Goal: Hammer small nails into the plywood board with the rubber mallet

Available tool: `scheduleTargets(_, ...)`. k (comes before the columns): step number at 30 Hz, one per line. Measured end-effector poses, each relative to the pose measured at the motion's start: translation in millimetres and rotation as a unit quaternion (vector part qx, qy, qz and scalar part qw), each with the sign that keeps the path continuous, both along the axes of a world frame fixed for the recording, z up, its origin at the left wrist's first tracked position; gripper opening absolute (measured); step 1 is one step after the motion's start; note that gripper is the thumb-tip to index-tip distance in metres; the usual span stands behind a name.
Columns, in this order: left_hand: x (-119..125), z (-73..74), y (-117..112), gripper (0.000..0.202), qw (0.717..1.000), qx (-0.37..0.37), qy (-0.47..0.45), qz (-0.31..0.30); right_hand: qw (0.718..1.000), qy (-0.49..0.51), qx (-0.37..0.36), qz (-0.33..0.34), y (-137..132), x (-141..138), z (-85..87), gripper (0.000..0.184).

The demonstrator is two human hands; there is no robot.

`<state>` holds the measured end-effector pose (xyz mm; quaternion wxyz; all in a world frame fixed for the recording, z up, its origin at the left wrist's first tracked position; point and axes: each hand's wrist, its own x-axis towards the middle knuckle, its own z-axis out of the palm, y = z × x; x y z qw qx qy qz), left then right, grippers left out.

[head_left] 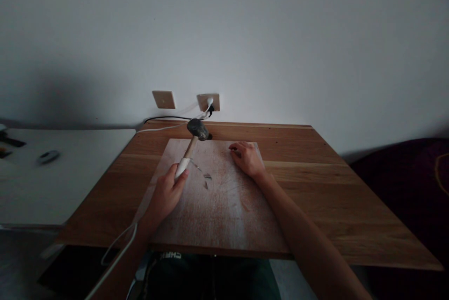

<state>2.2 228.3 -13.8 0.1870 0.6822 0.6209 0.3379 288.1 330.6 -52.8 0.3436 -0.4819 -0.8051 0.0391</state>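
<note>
My left hand is wrapped round the pale handle of a rubber mallet. Its dark head is raised and points away from me over the far part of a worn, whitish board. On the board's far right part rests my right hand. Its fingers are curled together, and what they hold, if anything, is too small to make out. Between my hands lie small grey pieces, with a thin shiny strip beside the mallet handle; their kind is unclear.
The board lies on a wooden table against a white wall. Plugs sit in a wall socket, and cables run along the table's back edge. At left stands a white surface with dark items. A dark purple bulky thing is at right.
</note>
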Motion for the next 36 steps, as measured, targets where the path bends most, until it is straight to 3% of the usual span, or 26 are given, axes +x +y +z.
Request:
scheduleTargets(21,-0.2,-3.0,1.2,0.029,1.0,-0.01,0.004,-0.004,0.995,0.069,-0.069,-0.009,3.0,-0.1,-2.5,0.023)
scheduleTargets(36,-0.4,-0.3,0.2,0.029,1.0,-0.005,0.021,-0.013,0.998,0.051,-0.048,-0.007,4.4,-0.3,-4.1,0.024)
